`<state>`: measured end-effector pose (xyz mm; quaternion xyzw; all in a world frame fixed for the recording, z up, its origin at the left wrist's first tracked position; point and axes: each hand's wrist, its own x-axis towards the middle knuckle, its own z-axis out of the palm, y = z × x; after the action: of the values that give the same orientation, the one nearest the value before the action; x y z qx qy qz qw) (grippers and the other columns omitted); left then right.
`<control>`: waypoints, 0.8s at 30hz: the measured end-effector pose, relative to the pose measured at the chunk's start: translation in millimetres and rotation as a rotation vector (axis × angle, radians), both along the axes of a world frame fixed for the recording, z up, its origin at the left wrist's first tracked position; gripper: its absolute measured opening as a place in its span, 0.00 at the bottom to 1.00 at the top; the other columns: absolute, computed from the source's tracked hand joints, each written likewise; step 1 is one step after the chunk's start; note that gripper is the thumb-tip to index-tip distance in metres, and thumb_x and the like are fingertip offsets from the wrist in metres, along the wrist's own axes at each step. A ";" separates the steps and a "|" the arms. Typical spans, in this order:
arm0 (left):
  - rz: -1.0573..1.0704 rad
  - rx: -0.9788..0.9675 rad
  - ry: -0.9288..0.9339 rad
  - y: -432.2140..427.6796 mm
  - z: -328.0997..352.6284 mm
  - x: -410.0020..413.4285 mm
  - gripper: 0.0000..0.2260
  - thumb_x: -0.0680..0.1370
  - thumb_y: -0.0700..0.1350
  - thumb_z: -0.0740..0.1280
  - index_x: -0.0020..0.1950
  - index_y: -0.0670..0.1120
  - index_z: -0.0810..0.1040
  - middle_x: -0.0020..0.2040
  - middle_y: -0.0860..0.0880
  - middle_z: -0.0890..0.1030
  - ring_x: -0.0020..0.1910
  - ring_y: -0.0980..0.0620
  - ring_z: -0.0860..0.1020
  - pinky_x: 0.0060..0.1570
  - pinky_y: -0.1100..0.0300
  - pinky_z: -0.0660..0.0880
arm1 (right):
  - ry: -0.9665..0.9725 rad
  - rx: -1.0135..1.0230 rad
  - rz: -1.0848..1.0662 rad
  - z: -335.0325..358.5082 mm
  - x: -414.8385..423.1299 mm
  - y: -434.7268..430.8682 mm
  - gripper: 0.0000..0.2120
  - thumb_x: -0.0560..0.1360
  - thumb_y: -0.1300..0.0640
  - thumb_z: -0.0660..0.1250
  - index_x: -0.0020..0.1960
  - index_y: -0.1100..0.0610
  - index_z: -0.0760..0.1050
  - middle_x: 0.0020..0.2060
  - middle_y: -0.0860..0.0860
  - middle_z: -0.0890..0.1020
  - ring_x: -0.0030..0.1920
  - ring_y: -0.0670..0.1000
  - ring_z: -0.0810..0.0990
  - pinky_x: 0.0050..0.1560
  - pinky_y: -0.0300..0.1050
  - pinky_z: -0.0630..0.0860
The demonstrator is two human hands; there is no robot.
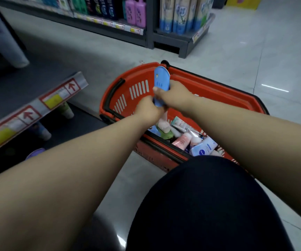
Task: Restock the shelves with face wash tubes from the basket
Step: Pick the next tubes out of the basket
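A blue tube stands nearly upright at the centre of the frame, above the far end of the red basket, its flat rounded end pointing up and small dark print on its face. The left hand curls its fingers round the tube's lower end, and the right hand grips its middle from the right, thumb across the front. Lower right of the hands, the basket holds a heap of pink, white and pale blue tubes lying crosswise. At the left edge a shelf carries a price strip with red arrows and yellow tags; two tubes stand cap-down beneath it. A dark-clothed knee fills the lower right.
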<state>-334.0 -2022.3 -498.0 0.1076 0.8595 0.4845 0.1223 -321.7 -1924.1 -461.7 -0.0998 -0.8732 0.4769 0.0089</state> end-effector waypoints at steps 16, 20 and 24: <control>0.438 0.122 0.083 -161.5 -4.5 45.3 0.05 0.76 0.35 0.61 0.47 0.44 0.72 0.34 0.55 0.72 0.31 0.61 0.70 0.26 0.76 0.65 | 0.083 0.493 0.376 4.8 -15.1 -167.9 0.26 0.64 0.49 0.75 0.56 0.61 0.74 0.52 0.57 0.80 0.53 0.58 0.78 0.54 0.49 0.74; 0.584 0.144 0.061 -179.8 -20.8 42.0 0.10 0.75 0.36 0.61 0.53 0.43 0.77 0.48 0.45 0.80 0.42 0.52 0.76 0.32 0.67 0.66 | 0.090 0.402 0.351 -15.3 -19.6 -192.8 0.29 0.62 0.50 0.78 0.56 0.62 0.71 0.53 0.57 0.78 0.53 0.57 0.77 0.48 0.46 0.72; 0.696 0.148 -0.083 -198.7 -45.1 34.8 0.15 0.74 0.34 0.59 0.60 0.41 0.74 0.51 0.47 0.78 0.48 0.51 0.74 0.40 0.67 0.65 | -0.010 0.330 0.361 -50.3 -25.5 -222.4 0.32 0.62 0.51 0.79 0.58 0.61 0.67 0.56 0.57 0.76 0.57 0.57 0.75 0.54 0.50 0.73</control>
<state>-299.2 -2221.1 -543.1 -0.2028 0.8015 0.5620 -0.0235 -347.2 -2146.4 -512.0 0.0583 -0.9431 0.3211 -0.0644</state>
